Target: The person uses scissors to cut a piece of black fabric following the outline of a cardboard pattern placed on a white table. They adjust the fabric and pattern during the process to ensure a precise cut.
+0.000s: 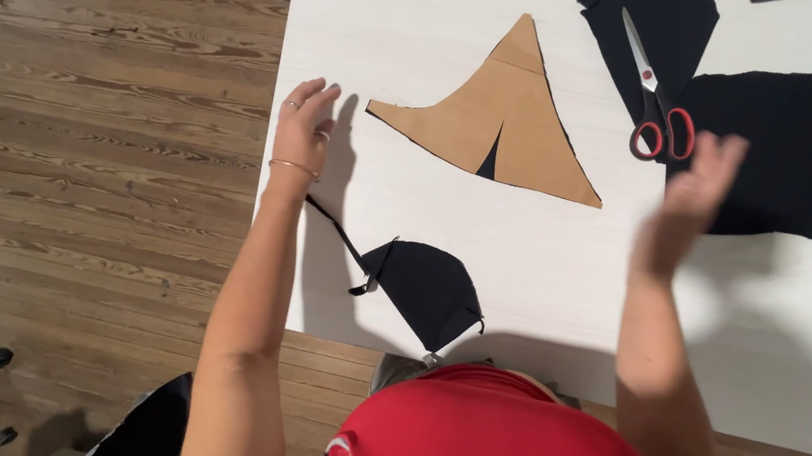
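White desk (542,273) over wood plank floor (95,125). Left hand (303,127) flat on desk near its left edge, fingers extended, empty. Right hand (692,203) raised, motion-blurred — open, holding nothing. Red-handled scissors (653,98) at its 11 o'clock, on black fabric (806,149). Brown paper pattern (503,118) lies between the hands — black fabric cup (425,285) at 6 o'clock of it.

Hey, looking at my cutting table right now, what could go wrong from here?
The right hand is blurred in motion just beside the red-handled scissors, so it might knock them or catch the blades. The small black fabric piece lies near the white table edge closest to you and could slip off. The left hand rests clear of the brown paper pattern, leaving it free to shift.
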